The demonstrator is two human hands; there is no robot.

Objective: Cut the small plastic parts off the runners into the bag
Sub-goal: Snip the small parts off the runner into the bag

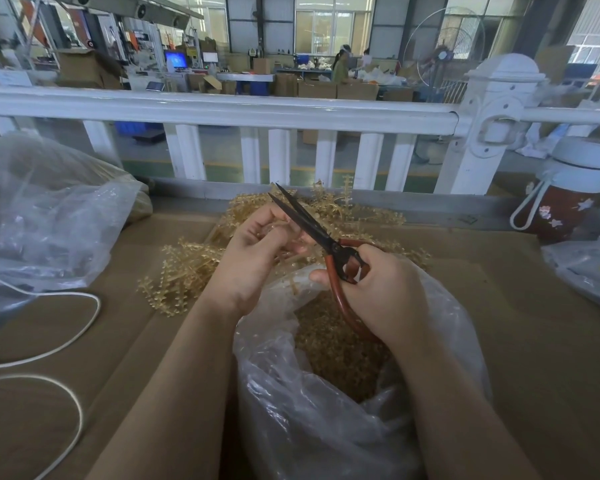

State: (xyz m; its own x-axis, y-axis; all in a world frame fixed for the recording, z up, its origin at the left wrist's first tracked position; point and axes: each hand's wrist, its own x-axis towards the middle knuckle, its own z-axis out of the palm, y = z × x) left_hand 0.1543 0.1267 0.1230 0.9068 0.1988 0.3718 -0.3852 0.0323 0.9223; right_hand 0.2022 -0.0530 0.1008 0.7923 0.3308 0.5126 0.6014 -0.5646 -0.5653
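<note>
**Trimming well under way, a heap of runners still to go**

The left hand [257, 251] is curled around a pale amber plastic runner [293, 249], pinching it just above the mouth of the clear plastic bag [326, 427] that stands open between the forearms. The runner is largely hidden by the fingers and blurred, so how many parts are left on it cannot be told. The right hand [378, 292] grips the red handles of the black-bladed scissors [312, 230], fingers through the loops; the blades stand slightly apart, tips pointing up and away, crossing just beside the left fingertips.

Inside the bag lies a deep layer of small amber cut parts [333, 344], which suggests a good share of the work is done. Beyond the hands, on the brown cardboard-covered table [499, 323], a tangled pile of uncut amber runners [187, 268] spreads from the left of the wrist round to behind the scissors, so plenty remains, on my reading.

To the left sit a second crumpled clear bag [49, 209] and a white cord [66, 341]; at the far right a red bottle with a white lid [568, 199] stands by the white railing [222, 110].
</note>
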